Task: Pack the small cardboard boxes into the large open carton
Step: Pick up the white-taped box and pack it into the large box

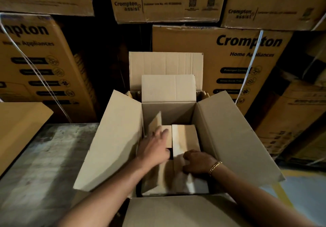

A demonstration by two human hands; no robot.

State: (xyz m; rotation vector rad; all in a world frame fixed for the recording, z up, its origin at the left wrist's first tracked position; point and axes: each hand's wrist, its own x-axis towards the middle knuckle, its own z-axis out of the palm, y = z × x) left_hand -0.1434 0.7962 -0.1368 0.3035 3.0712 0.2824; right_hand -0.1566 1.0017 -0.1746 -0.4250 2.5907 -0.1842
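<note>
The large open carton (229, 129) stands in front of me with all its flaps spread. Small cardboard boxes lie inside it. One small box (185, 138) lies flat at the right of the interior, another (167, 135) sits to its left, and a third (156, 121) leans tilted against the left wall. My left hand (155, 147) reaches into the carton with fingers extended, resting on the left small box. My right hand (197, 161), with a gold bracelet on the wrist, has its fingers curled over the near end of the right small box. The carton's floor is dim.
A second empty carton (165, 64) stands open just behind the large one. Stacked Crompton cartons (247, 50) wall off the back and both sides. A metal table top (44, 156) lies to the left, with a brown box (17, 126) on it.
</note>
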